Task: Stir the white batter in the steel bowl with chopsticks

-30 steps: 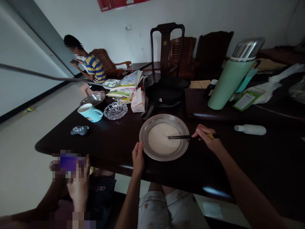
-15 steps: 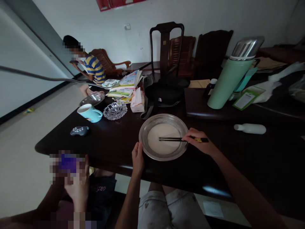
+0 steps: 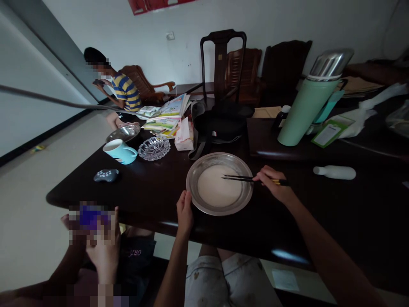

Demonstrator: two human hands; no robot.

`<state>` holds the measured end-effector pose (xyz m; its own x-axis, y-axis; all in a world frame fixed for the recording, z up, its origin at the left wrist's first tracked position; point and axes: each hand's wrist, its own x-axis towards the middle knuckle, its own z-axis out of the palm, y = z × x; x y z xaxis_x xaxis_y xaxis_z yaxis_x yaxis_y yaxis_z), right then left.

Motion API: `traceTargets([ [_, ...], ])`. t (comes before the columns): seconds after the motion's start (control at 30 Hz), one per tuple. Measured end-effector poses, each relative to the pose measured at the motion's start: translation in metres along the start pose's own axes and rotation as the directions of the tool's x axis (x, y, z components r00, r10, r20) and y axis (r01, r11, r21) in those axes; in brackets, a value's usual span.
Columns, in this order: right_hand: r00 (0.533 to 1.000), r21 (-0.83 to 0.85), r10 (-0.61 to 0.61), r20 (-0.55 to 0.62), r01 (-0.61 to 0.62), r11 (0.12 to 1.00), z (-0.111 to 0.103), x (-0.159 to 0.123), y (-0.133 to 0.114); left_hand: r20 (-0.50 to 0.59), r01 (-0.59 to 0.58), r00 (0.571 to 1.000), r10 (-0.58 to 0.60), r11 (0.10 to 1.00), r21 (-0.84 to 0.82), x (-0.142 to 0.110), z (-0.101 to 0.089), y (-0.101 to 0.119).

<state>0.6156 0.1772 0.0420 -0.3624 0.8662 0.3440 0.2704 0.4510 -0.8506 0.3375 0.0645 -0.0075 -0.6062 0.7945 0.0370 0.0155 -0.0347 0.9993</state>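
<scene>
Chopsticks (image 3: 238,178) pinched in your right hand (image 3: 275,183), left hand (image 3: 184,212) gripping the metal bowl (image 3: 220,211) — stirring, apparently; next stroke needs that bowl steady.

The left arm (image 3: 172,266) is rising steeply from the bottom of the head view, leaning a little toward the right, and its wrist (image 3: 183,233) is staying almost in line with the forearm. The left hand (image 3: 185,213) is pointing upward, closing in a firm grip, with its thumb (image 3: 188,198) lying on the inner side and its fingers (image 3: 180,204) bending beside it. Over on the other side, the right arm (image 3: 326,243) is slanting up and inward from the lower right corner. The right hand (image 3: 276,184) is reaching toward the left one, well apart from it, its fingers bunching into a pinch.
</scene>
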Motion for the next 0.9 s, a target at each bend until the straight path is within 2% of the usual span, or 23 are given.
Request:
traceTargets([
  [0.03,1.000,0.035,0.022,-0.010,-0.022,0.999,-0.0009,-0.0004,0.0005,0.006,0.003,1.000,-0.003,1.000,-0.005,-0.0002,0.0002,0.0006],
  [0.1,0.998,0.075,0.018,0.058,-0.022,0.997,-0.0005,-0.0009,0.0003,0.010,0.010,1.000,-0.010,1.000,-0.008,-0.0005,0.0005,0.0017],
  [0.2,0.985,0.011,-0.060,0.163,0.059,0.998,0.0031,-0.0003,-0.0023,-0.002,0.012,1.000,-0.012,1.000,0.000,-0.0004,0.0006,0.0021],
  [0.27,0.992,-0.036,-0.066,0.111,0.070,0.997,0.0035,0.0004,-0.0031,-0.003,0.011,1.000,-0.011,1.000,0.004,-0.0004,0.0004,0.0020],
  [0.37,1.000,0.019,0.018,-0.007,-0.017,1.000,0.0005,-0.0002,-0.0024,0.011,0.010,1.000,-0.010,1.000,0.002,-0.0010,0.0008,0.0034],
  [0.47,0.996,0.077,0.022,0.081,-0.028,0.997,0.0008,-0.0011,-0.0031,0.010,0.014,1.000,-0.014,1.000,0.004,-0.0016,0.0018,0.0059],
  [0.53,0.988,0.034,-0.029,0.152,0.024,0.999,0.0030,-0.0004,-0.0041,-0.004,0.019,1.000,-0.019,1.000,0.009,-0.0015,0.0023,0.0067],
  [0.57,0.988,0.004,-0.044,0.151,0.044,0.999,0.0036,0.0002,-0.0043,-0.012,0.020,1.000,-0.020,1.000,0.011,-0.0013,0.0024,0.0066],
  [0.63,0.997,-0.035,-0.044,0.065,0.046,0.998,0.0027,0.0013,-0.0037,-0.019,0.019,1.000,-0.018,1.000,0.007,-0.0007,0.0023,0.0053],
  [0.73,0.999,0.010,-0.007,-0.044,0.008,1.000,-0.0010,0.0013,-0.0022,-0.007,0.020,1.000,-0.020,1.000,-0.006,-0.0002,0.0017,0.0029],
  [0.9,0.988,0.029,-0.030,0.153,0.026,0.999,0.0030,0.0006,-0.0045,0.004,0.022,1.000,-0.022,1.000,0.000,-0.0010,0.0012,0.0036],
])
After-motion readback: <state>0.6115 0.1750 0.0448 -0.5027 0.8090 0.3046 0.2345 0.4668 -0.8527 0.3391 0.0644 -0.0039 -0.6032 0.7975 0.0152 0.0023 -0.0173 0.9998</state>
